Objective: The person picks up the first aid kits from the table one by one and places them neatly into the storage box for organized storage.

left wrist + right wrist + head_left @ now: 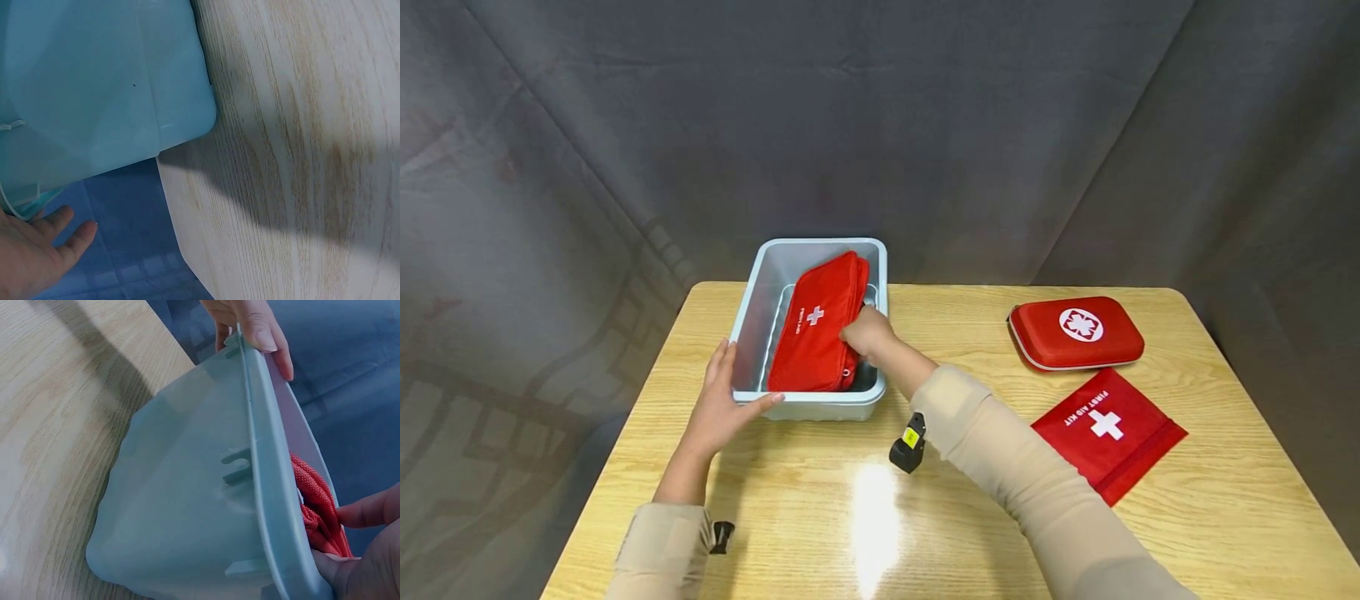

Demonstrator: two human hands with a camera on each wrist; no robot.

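Note:
A light grey-blue plastic bin (824, 407) stands on the table, with a red first aid pouch (808, 333) tilted inside it. White lettering and a cross mark the pouch's front, and a second red layer shows behind its right edge. My right hand (871, 333) reaches over the bin's right rim and grips the pouch's edge; thumb and fingers (365, 509) stand on either side of the red fabric (315, 494). At the bin's front left corner my left hand (722, 408) rests with fingers spread along the left side and thumb extended along the front rim.
To the right lies a red hard zip case (1037, 337) with a white round emblem. In front of it is a flat red first aid kit bag (1120, 442), partly overlapped by the right sleeve. A dark grey curtain (925, 150) hangs behind the wooden table (805, 517).

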